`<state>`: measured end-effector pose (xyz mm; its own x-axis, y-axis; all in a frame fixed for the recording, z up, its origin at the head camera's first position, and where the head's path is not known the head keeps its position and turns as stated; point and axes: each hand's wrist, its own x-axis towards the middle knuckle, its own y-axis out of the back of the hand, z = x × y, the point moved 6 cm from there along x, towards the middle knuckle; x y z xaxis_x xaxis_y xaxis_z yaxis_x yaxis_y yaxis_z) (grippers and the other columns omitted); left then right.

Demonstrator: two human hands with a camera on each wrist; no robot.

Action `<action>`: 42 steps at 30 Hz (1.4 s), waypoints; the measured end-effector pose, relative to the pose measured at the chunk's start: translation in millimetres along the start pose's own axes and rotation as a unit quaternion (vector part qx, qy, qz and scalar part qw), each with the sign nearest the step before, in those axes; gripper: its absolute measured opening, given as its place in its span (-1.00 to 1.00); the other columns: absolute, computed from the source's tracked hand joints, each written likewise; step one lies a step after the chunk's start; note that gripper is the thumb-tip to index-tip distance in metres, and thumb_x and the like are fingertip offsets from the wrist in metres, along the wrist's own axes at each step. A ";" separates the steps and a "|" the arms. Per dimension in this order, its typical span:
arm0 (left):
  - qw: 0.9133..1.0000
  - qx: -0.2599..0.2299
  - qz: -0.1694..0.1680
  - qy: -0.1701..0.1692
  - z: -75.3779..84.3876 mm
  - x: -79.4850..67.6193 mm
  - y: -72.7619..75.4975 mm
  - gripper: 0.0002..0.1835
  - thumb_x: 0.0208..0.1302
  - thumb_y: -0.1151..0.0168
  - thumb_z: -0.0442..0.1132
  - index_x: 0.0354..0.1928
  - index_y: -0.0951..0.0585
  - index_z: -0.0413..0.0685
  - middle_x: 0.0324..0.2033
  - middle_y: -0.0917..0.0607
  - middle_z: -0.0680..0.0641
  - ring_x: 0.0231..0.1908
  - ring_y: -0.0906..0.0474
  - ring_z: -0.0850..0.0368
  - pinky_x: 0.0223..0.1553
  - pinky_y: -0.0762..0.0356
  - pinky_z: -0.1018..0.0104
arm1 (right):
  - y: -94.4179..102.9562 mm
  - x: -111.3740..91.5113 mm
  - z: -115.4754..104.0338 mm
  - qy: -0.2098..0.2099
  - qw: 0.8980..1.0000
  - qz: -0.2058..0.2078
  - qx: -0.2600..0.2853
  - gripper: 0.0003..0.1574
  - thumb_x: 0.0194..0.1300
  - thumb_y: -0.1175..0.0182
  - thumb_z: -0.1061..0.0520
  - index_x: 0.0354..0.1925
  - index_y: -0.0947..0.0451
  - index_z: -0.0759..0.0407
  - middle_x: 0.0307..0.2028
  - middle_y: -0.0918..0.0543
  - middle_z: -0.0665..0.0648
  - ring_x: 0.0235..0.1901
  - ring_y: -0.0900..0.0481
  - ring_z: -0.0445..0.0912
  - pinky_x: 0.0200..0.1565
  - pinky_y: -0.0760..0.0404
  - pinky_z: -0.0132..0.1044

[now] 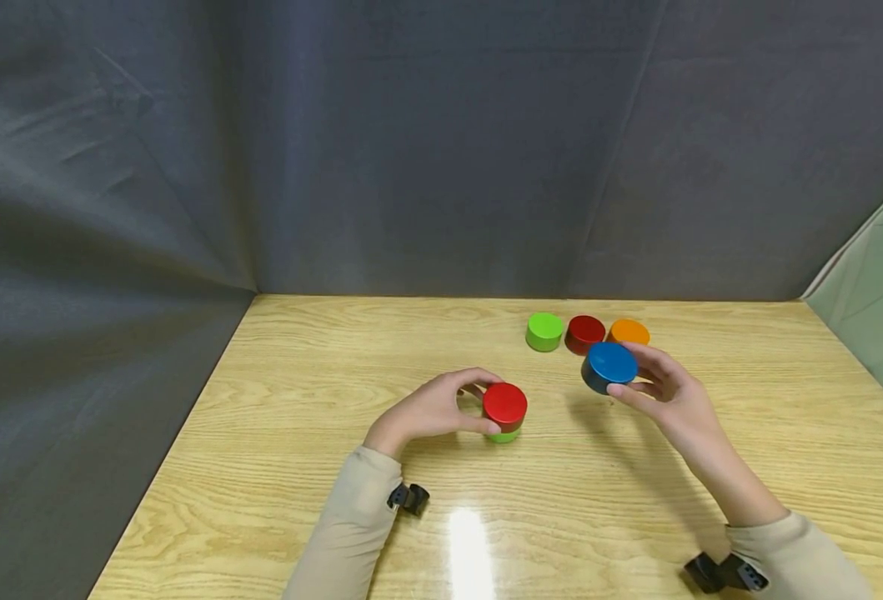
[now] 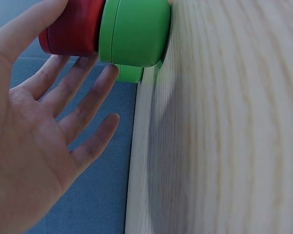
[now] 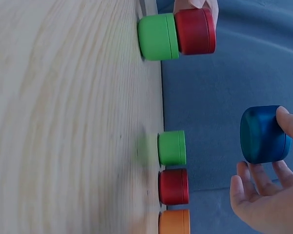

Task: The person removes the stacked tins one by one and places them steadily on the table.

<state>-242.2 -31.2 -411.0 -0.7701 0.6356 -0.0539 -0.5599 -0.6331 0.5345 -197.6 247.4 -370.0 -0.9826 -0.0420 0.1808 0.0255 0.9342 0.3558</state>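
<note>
A red round tin sits on top of a green round tin in the middle of the table. My left hand holds the red tin between thumb and fingers from the left. In the left wrist view the other fingers of the left hand spread loosely beside the stack. My right hand grips a blue round tin in the air, to the right of the stack. The right wrist view shows the blue tin pinched between thumb and fingers, well off the table.
Behind the hands, a second green tin, a dark red tin and an orange tin stand in a row on the wooden table. Grey cloth hangs along the table's back and left edges.
</note>
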 end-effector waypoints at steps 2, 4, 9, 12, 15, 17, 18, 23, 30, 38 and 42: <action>1.000 -0.001 0.000 0.002 -0.1 -0.1 -0.2 -0.36 0.10 -0.52 0.00 0.25 -0.52 0.20 0.08 -0.56 0.26 0.05 -0.47 0.26 0.13 -0.45 0.12 | 2.4 -0.4 1.5 -0.004 1.000 0.002 -0.004 -0.29 0.35 -0.30 0.19 0.39 -0.32 0.22 0.06 -0.48 -0.24 -0.06 -0.52 -0.33 -0.07 -0.52 -0.60; 1.000 -0.001 0.000 0.002 -0.4 -0.1 -0.4 -0.35 0.10 -0.52 0.00 0.25 -0.52 0.20 0.08 -0.56 0.27 0.05 -0.47 0.26 0.13 -0.45 0.12 | 4.9 -0.9 2.8 -0.007 1.000 0.005 -0.009 -0.29 0.35 -0.30 0.18 0.39 -0.31 0.22 0.06 -0.47 -0.24 -0.07 -0.52 -0.34 -0.08 -0.52 -0.61; 1.000 0.001 0.000 -0.002 -0.1 -0.1 -0.3 -0.35 0.10 -0.52 0.00 0.26 -0.52 0.19 0.08 -0.56 0.26 0.05 -0.47 0.25 0.13 -0.45 0.14 | 11.3 -0.8 4.4 -0.007 1.000 0.011 -0.016 -0.27 0.36 -0.29 0.18 0.41 -0.29 0.24 0.06 -0.45 -0.26 -0.09 -0.53 -0.37 -0.09 -0.53 -0.61; 1.000 0.001 0.000 -0.005 -0.1 0.0 -0.1 -0.35 0.11 -0.52 0.00 0.26 -0.52 0.18 0.08 -0.56 0.25 0.06 -0.48 0.24 0.13 -0.45 0.15 | 15.1 -0.4 5.6 -0.006 1.000 0.013 -0.019 -0.27 0.36 -0.28 0.19 0.41 -0.28 0.24 0.06 -0.46 -0.27 -0.07 -0.52 -0.38 -0.08 -0.52 -0.62; 1.000 0.000 0.000 -0.002 0.6 -0.5 0.2 -0.36 0.11 -0.52 -0.01 0.26 -0.52 0.18 0.08 -0.56 0.26 0.06 -0.48 0.24 0.13 -0.44 0.15 | 18.3 0.1 7.3 -0.006 1.000 0.016 -0.019 -0.29 0.37 -0.27 0.19 0.41 -0.29 0.21 0.07 -0.47 -0.28 -0.03 -0.50 -0.38 -0.07 -0.50 -0.63; 1.000 -0.001 0.000 0.001 1.1 -0.7 0.2 -0.36 0.11 -0.52 -0.01 0.26 -0.52 0.18 0.08 -0.56 0.26 0.06 -0.47 0.24 0.13 -0.44 0.14 | 20.2 0.4 8.7 -0.008 1.000 0.018 -0.016 -0.30 0.37 -0.27 0.19 0.41 -0.31 0.19 0.07 -0.47 -0.29 -0.01 -0.49 -0.38 -0.06 -0.48 -0.64; 1.000 0.000 0.000 0.003 1.2 -0.7 0.3 -0.35 0.11 -0.52 -0.01 0.26 -0.52 0.18 0.08 -0.56 0.27 0.06 -0.47 0.25 0.14 -0.44 0.14 | 21.0 0.8 9.3 -0.008 1.000 0.019 -0.013 -0.30 0.37 -0.27 0.20 0.41 -0.31 0.18 0.07 -0.47 -0.28 0.00 -0.49 -0.38 -0.06 -0.48 -0.64; 1.000 0.003 0.002 0.005 1.7 -0.6 0.0 -0.35 0.11 -0.52 -0.01 0.27 -0.51 0.18 0.08 -0.56 0.27 0.06 -0.47 0.25 0.14 -0.43 0.14 | 24.6 2.8 12.1 -0.008 1.000 0.024 0.001 -0.30 0.35 -0.27 0.25 0.40 -0.33 0.15 0.06 -0.49 -0.26 -0.04 -0.52 -0.35 -0.09 -0.51 -0.63; 1.000 0.004 0.003 0.002 1.8 -0.7 0.2 -0.34 0.11 -0.52 -0.03 0.27 -0.51 0.17 0.09 -0.56 0.26 0.06 -0.48 0.25 0.14 -0.44 0.15 | 31.6 4.7 15.7 -0.010 0.999 0.038 -0.027 -0.31 0.37 -0.27 0.18 0.40 -0.32 0.17 0.04 -0.48 -0.30 -0.05 -0.49 -0.36 -0.09 -0.47 -0.66; 1.000 0.000 0.003 -0.003 2.1 -0.5 0.0 -0.35 0.11 -0.52 -0.04 0.27 -0.52 0.15 0.09 -0.57 0.25 0.06 -0.48 0.24 0.14 -0.44 0.13 | 40.1 9.2 21.6 -0.019 0.998 0.052 -0.032 -0.30 0.37 -0.28 0.16 0.40 -0.32 0.13 0.01 -0.47 -0.33 -0.10 -0.51 -0.39 -0.11 -0.48 -0.67; 1.000 0.000 0.004 -0.001 2.4 -0.9 0.1 -0.34 0.11 -0.52 -0.03 0.27 -0.51 0.17 0.09 -0.56 0.26 0.06 -0.48 0.24 0.13 -0.44 0.12 | 44.2 11.9 24.7 -0.019 0.998 0.058 -0.034 -0.29 0.36 -0.29 0.16 0.40 -0.32 0.14 -0.01 -0.48 -0.34 -0.13 -0.52 -0.41 -0.12 -0.48 -0.68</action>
<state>-240.9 -30.8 -408.8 -0.7734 0.6320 -0.0484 -0.5546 -0.6378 0.5344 -212.7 297.0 -374.8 -0.9786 0.0801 0.1895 0.1508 0.9060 0.3955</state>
